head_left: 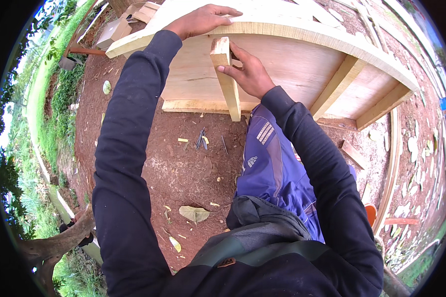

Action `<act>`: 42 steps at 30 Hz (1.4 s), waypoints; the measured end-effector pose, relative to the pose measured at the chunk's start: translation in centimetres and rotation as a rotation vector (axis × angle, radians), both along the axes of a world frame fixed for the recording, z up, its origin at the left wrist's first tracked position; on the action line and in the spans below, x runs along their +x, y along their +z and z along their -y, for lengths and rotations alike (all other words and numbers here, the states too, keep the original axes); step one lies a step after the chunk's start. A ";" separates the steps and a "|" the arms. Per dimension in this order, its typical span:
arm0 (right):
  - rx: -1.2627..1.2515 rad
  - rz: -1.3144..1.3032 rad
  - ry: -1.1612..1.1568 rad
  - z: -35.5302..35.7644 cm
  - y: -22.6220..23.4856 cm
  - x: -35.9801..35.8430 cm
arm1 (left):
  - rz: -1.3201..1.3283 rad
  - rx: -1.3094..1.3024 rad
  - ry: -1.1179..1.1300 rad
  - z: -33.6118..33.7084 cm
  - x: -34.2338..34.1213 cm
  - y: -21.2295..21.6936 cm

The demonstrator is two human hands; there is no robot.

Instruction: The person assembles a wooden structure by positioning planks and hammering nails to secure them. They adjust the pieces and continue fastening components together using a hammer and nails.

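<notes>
A pale wooden frame backed with a plywood sheet stands tilted on its edge in front of me. My left hand lies on its upper rail, fingers stretched out to the right along the wood. A short wooden batten crosses the frame's open side, its rough-sawn upper end just below the rail. Round that upper end my right hand is closed, thumb on the near face and fingers behind. Farther right, another crosspiece sits inside the frame.
A small pile of dark nails lies on the reddish dirt below the batten. To the right are a loose wood offcut and a long plank. A cardboard box stands at the far left. A tree branch is at lower left.
</notes>
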State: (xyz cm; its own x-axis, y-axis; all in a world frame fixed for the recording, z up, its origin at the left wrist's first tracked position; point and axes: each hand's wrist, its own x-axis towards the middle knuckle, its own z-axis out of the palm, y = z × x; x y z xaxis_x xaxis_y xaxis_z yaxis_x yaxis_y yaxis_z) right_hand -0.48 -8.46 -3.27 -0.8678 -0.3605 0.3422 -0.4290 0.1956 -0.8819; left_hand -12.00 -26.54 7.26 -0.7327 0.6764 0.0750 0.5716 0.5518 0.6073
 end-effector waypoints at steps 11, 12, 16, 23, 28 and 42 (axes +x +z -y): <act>-0.044 -0.017 -0.047 1.4 -2.2 -2.2 | 0.117 -0.012 0.163 1.2 -0.4 0.9; -0.034 -0.015 -0.039 1.6 -2.1 -2.3 | 0.080 -0.021 0.154 1.2 -0.4 1.0; -0.050 -0.071 -0.084 2.3 -3.2 -4.6 | 0.085 0.015 0.130 1.8 -0.3 1.3; -0.035 -0.048 -0.284 2.3 -2.4 -4.6 | 0.040 -0.039 0.108 1.6 0.0 1.3; 0.083 0.008 -0.383 3.6 -2.3 -4.2 | -0.023 -0.084 0.103 2.1 -0.1 1.2; 0.133 -0.217 -0.522 6.1 -2.7 -3.2 | -0.079 -0.121 -0.022 2.7 -0.4 2.3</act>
State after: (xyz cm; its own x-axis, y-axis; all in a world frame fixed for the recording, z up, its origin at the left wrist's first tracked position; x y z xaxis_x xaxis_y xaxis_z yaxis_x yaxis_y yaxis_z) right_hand -3.68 -14.55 -5.96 -0.8574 0.0444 0.5127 -0.4138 0.5329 -0.7381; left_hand -12.42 -29.20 9.55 -0.7129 0.6996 0.0488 0.6275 0.6053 0.4898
